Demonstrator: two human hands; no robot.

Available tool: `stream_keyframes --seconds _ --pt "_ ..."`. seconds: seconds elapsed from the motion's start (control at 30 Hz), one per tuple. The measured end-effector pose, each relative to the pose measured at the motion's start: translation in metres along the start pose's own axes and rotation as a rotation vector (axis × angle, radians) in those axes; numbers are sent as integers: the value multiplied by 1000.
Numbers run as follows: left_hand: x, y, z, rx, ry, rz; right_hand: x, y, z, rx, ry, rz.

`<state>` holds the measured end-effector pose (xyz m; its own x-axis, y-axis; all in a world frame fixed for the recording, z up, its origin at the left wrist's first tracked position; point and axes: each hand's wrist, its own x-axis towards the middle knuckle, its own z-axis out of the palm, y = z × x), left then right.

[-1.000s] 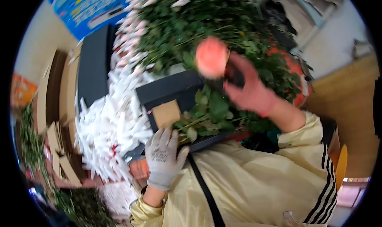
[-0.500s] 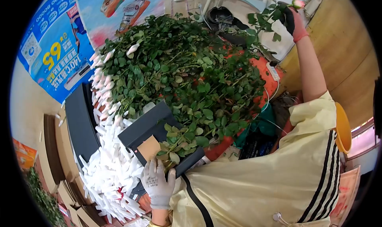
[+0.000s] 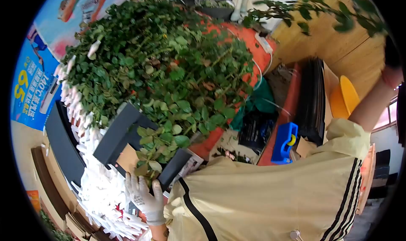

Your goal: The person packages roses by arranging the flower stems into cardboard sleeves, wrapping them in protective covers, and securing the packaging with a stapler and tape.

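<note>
My left hand [image 3: 146, 201], in a whitish work glove, rests at the near end of a black open tray-like holder [image 3: 116, 133]. Its fingers and thumb are around the lower part of a leafy rose bunch [image 3: 163, 141] lying there, with a brown cardboard piece [image 3: 127, 158] beside it. At the far right edge, my right hand [image 3: 391, 57], dark-gloved and partly cut off, is raised and closed on a leafy rose stem [image 3: 313, 8]. The stem stretches leftward from it, smeared by motion; its bloom is out of view.
A large heap of roses [image 3: 169, 63] covers the red table [image 3: 249, 42], heads in white sleeves [image 3: 103, 190] along the left. A power strip [image 3: 263, 42] lies at its right edge. On the right are a blue tape dispenser [image 3: 283, 144], black sheets [image 3: 311, 99] and a yellow bucket [image 3: 344, 97].
My right hand has swung right with the rose, to the edge of view. The view has turned, shifting the heap left and up and showing the tape dispenser. My left hand stays at the holder.
</note>
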<state>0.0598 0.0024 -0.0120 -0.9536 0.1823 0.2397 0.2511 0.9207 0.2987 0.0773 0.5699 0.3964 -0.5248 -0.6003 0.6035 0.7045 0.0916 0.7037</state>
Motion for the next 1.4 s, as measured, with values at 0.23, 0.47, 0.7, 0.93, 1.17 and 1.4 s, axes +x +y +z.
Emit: stream_keyframes --seconds 0.23,0.47,0.7,0.93,1.17,1.4 --pt "-1 -1 2 18 -71 -16 -68 -3 -97 -1034 -145 -334" --pt "2 1 1 13 -72 -58 -131 -167 -194 -2647 1559 -854" --pt "9 13 -11 -1 -120 -67 -200 -339 -315 -2832 2218 213" --pt "6 13 -12 -14 -99 -76 -320 -452 -393 -1649 2728 340" --pt "11 10 -12 -36 -58 -104 -396 -458 -397 -1842 2474 1396" --pt "16 3 -18 -142 -67 -73 -122 -362 -267 -2110 1307 1715"
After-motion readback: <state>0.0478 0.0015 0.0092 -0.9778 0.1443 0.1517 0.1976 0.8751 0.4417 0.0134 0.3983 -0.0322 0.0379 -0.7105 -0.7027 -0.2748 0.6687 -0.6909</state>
